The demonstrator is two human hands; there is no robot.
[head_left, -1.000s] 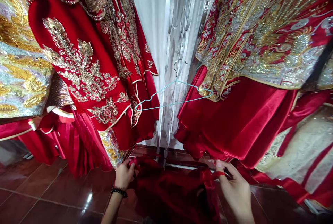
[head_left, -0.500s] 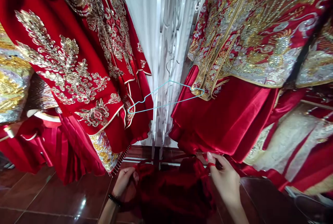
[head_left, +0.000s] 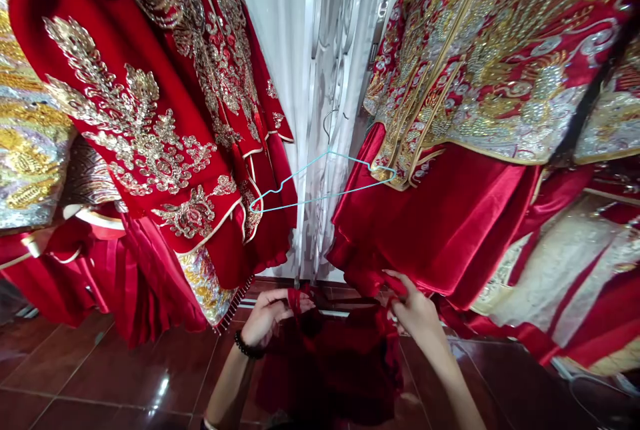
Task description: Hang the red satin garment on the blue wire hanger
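Note:
A dark red skirt-like garment (head_left: 335,363) hangs between my hands, low in the view. My left hand (head_left: 273,313), with a dark bead bracelet (head_left: 248,346) at the wrist, is closed on its upper left edge. At the upper right edge, my right hand (head_left: 413,303) grips the cloth, its index finger stretched forward along the top. Red strap-like bands show at both gripped ends. Above and beyond the hands hangs a light blue wire hanger (head_left: 310,200) with nothing on it. The garment's lower part is in shadow.
Red jackets with silver beadwork (head_left: 150,123) hang on the left, over red skirts. To the right hang a gold-beaded jacket (head_left: 480,77) and a red satin skirt (head_left: 435,223). White curtains (head_left: 280,23) stand behind the hanger. The floor is dark red tile (head_left: 115,377).
My left hand has moved right and up with its edge of the garment, closer to my right hand. My right hand has shifted slightly, and its index finger now points leftward.

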